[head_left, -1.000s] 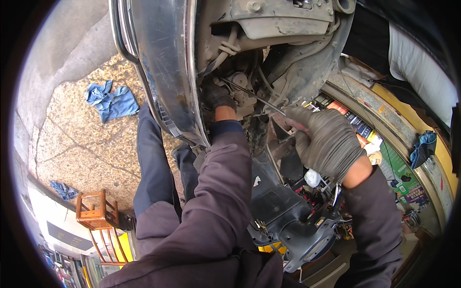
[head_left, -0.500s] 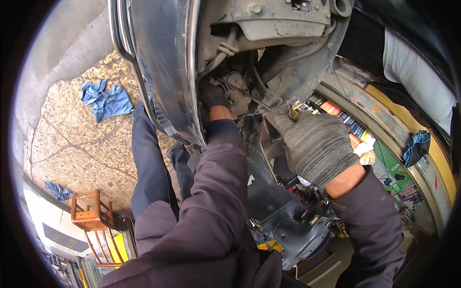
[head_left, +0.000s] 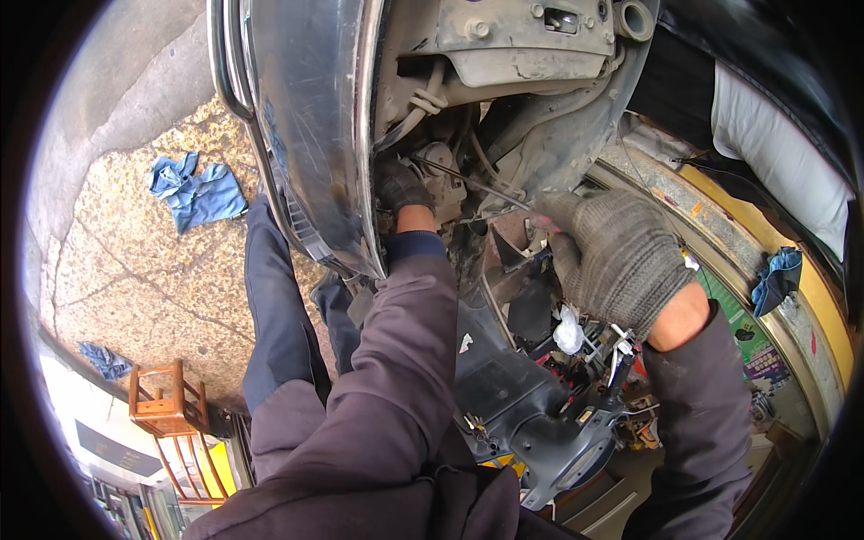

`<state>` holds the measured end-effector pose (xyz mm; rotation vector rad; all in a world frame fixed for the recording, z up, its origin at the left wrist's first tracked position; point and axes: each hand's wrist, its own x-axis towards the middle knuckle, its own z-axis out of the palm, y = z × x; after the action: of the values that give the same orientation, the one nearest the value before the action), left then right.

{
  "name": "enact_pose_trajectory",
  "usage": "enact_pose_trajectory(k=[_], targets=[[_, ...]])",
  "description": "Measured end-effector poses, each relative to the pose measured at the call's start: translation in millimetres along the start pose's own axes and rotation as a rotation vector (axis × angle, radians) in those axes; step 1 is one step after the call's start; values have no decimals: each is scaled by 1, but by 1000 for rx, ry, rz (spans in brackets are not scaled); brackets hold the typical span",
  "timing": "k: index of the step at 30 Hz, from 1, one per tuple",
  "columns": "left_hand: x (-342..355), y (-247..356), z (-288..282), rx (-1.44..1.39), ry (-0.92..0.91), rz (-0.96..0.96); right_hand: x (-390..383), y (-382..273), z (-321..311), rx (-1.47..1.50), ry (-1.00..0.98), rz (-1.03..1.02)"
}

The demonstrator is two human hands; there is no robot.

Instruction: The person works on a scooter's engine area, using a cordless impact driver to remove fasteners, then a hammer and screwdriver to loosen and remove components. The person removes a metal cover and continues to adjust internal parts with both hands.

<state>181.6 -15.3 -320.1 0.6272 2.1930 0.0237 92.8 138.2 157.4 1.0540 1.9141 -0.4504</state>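
Observation:
My right hand, in a grey knit glove, is closed round the reddish handle of a long screwdriver. Its thin metal shaft slants up and left into the opened underside of a vehicle, towards a dusty metal part. My left hand, in a dark glove, reaches in beside that part, behind the edge of the dark body panel. Its fingers are hidden in shadow, so what they touch cannot be made out. Above both hands sits a dusty bracket plate with bolts, and a bent tube runs below it.
Below my hands lie a black plastic cover and a crumpled white wad among small parts and wires. A blue cloth lies on the stone floor at left, near a wooden chair. A dark blue cloth hangs at right.
My right hand has shifted slightly right and turned, and more of the screwdriver's reddish handle shows. The white wad and parts beneath have come into sight. The left hand stays inside the opening.

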Motion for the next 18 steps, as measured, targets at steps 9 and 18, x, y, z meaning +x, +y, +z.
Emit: enact_pose_trajectory(k=[9,18], targets=[[-12,9,-66,213,18,-36,19,-1,-11,-23,37,-82],[-16,11,-68,179,102,-6,-55,-21,129,106,115,156]])
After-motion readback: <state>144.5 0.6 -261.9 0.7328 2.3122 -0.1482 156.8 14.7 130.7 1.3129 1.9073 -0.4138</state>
